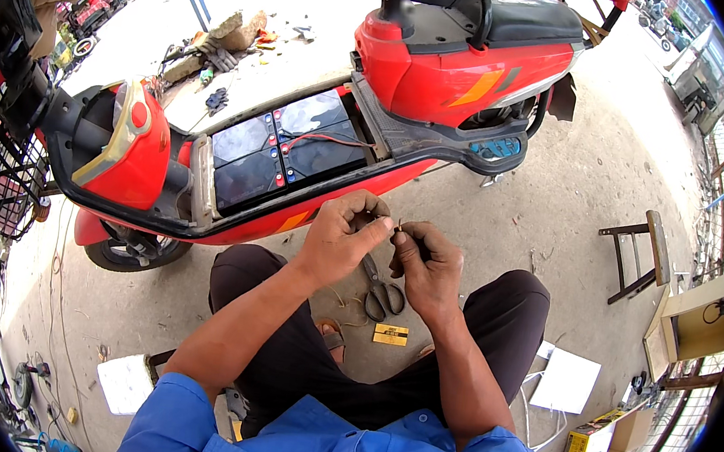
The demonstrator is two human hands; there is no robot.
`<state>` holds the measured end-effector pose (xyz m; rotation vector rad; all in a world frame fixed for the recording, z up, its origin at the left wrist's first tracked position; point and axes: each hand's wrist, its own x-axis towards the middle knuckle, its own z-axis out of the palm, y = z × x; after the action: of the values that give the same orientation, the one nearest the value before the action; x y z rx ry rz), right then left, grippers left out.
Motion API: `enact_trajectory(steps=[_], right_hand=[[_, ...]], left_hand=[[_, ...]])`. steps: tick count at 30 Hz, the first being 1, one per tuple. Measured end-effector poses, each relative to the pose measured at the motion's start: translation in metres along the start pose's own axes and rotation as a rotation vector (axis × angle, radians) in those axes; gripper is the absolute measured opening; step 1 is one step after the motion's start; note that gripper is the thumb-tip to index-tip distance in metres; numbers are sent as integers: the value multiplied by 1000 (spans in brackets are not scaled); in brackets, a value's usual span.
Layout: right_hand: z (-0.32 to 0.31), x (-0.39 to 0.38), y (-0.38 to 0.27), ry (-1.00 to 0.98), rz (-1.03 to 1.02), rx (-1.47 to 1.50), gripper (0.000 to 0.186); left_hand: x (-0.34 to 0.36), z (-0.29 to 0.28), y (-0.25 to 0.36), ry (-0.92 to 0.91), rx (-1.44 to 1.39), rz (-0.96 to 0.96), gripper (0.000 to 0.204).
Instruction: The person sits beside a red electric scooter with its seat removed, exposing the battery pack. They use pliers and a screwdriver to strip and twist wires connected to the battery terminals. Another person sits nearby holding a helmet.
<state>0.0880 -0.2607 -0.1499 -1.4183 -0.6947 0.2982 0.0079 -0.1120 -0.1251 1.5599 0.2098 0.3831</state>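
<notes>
My left hand (336, 239) and my right hand (430, 267) meet in front of the red electric scooter (430, 79), above my knees. Each is closed in a pinch, fingertips nearly touching. A tiny dark piece shows between them, too small to name. Beyond my hands, black batteries (249, 166) with red and blue terminals lie in the scooter's uncovered floor compartment. A red wire (323, 138) runs across them. Below my hands, a pair of dark scissors (384, 301) rests on the ground, with a small yellow packet (390, 334) beside it.
A wooden stool (658, 248) stands at the right, near a wooden box (705, 324). White sheets (566, 380) and a yellow carton (590, 449) lie at lower right. The scooter's front wheel (137, 253) and wire basket (4, 171) are at left. Rubble (232, 36) lies behind the scooter.
</notes>
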Motion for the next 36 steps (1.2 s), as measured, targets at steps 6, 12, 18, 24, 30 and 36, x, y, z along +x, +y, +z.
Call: enact_trajectory(steps=[6, 12, 18, 24, 30, 36], right_hand=[[-1, 0, 4, -8, 66, 85, 12], [-2, 2, 2, -16, 158, 270, 17], [-5, 3, 1, -42, 212, 298, 18], [-7, 4, 2, -42, 207, 314, 19], [-7, 4, 1, -49, 214, 346, 17], [-11, 4, 3, -77, 294, 418, 19]], left_hand=[[0, -2, 5, -50, -44, -69, 14], [1, 1, 1, -9, 76, 161, 6], [-1, 2, 0, 32, 289, 379, 9], [-3, 7, 13, 32, 257, 173, 15], [2, 4, -8, -58, 40, 148, 16], [1, 2, -5, -100, -126, 24, 18]])
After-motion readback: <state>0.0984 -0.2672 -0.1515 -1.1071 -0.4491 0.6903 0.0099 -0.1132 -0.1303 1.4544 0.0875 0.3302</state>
